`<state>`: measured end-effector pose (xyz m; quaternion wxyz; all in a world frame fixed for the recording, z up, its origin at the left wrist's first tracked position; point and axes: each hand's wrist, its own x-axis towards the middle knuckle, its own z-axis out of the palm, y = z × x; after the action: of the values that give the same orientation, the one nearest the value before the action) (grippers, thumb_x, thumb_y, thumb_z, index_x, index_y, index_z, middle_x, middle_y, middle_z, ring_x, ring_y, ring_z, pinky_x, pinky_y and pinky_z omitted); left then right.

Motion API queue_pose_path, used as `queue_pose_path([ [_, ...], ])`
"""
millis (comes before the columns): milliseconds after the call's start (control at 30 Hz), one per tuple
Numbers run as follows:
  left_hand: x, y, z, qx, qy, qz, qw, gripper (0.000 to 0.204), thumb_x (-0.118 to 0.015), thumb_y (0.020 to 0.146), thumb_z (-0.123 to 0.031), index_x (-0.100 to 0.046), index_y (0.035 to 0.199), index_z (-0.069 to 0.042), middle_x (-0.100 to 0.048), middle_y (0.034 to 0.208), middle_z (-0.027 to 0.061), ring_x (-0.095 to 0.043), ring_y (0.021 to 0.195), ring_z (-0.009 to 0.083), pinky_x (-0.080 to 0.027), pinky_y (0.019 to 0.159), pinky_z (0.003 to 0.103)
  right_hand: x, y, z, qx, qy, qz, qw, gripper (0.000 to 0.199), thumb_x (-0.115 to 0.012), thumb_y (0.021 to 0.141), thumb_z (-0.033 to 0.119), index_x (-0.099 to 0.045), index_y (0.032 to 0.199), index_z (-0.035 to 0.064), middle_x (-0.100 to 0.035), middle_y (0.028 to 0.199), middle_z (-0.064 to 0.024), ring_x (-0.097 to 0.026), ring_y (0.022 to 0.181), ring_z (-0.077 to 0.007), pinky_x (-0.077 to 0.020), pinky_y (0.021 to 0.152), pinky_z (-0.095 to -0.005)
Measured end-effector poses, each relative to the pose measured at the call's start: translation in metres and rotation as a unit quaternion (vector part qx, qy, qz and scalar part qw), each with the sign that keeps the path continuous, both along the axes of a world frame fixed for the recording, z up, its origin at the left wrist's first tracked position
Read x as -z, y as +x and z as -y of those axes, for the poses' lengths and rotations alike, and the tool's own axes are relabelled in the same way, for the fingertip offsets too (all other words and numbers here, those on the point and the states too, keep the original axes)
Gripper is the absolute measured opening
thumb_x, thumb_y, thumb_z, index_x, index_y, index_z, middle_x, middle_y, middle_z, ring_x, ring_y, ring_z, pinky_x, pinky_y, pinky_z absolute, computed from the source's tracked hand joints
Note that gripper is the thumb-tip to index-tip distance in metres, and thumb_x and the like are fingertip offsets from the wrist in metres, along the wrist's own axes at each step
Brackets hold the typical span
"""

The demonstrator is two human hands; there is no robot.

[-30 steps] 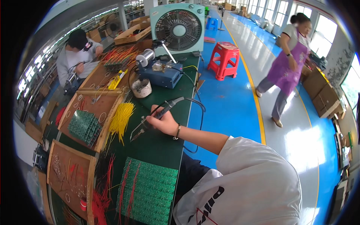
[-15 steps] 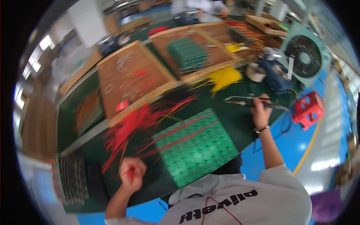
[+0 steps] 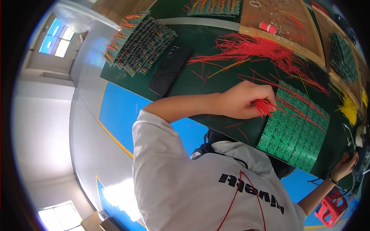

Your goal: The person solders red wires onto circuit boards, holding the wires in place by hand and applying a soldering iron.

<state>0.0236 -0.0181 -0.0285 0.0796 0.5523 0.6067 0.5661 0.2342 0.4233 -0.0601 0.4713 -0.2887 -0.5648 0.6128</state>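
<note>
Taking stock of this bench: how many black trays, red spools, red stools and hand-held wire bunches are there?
Black tray: 1
Red spool: 1
Red stool: 1
Red wire bunch in left hand: 1
Total: 4

A green bench (image 3: 200, 82) is carrying a circuit panel (image 3: 295, 129), red wires (image 3: 254, 50) beyond it, and a black tray (image 3: 169, 69) further left.

Bright daylight from windows (image 3: 58, 40) left of the green tabletop (image 3: 200, 82) throws white glare across the glossy floor (image 3: 119, 192); fisheye distortion bends edges, rim dark, focus soft toward it.
</note>
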Motion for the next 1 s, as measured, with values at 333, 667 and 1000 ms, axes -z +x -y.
queue_pose_path([
  [333, -0.006, -0.002, -0.009, 0.066, -0.043, -0.050, 0.996, 0.017, -0.067, 0.066, 0.003, -0.062, 0.082, 0.004, -0.062, 0.082, 0.0146, -0.061, 0.067, 0.0202, -0.050, 0.054, 0.025, -0.024, 0.010, 0.087, -0.090, -0.013, -0.018, 0.996, 0.030, -0.050, 0.086, 0.030, -0.053, 0.091, 0.0008, -0.048, 0.060, -0.0014, -0.031, 0.045, -0.0060, -0.0289, 0.047, -0.0192],
  [667, 0.011, 0.018, -0.023, -0.053, -0.127, -0.138, 0.981, 0.015, -0.066, 0.065, 0.007, -0.059, 0.077, 0.003, -0.063, 0.080, 0.0154, -0.061, 0.066, 0.0187, -0.050, 0.055, 0.023, -0.025, -0.021, 0.168, -0.177, 0.061, 0.009, 0.982, 0.029, -0.053, 0.079, 0.024, -0.031, 0.074, 0.0062, -0.040, 0.054, -0.0050, -0.034, 0.045, -0.0069, -0.0249, 0.039, -0.0185],
  [1000, 0.030, 0.007, -0.018, -0.080, -0.145, -0.191, 0.968, 0.013, -0.063, 0.065, 0.008, -0.055, 0.075, 0.004, -0.063, 0.082, 0.0186, -0.063, 0.067, 0.0198, -0.050, 0.057, 0.023, -0.009, -0.038, 0.194, -0.115, 0.405, 0.170, 0.891, 0.013, -0.046, 0.080, 0.010, -0.041, 0.071, 0.0020, -0.046, 0.073, -0.0103, -0.041, 0.056, -0.0156, -0.0363, 0.051, -0.0266],
])
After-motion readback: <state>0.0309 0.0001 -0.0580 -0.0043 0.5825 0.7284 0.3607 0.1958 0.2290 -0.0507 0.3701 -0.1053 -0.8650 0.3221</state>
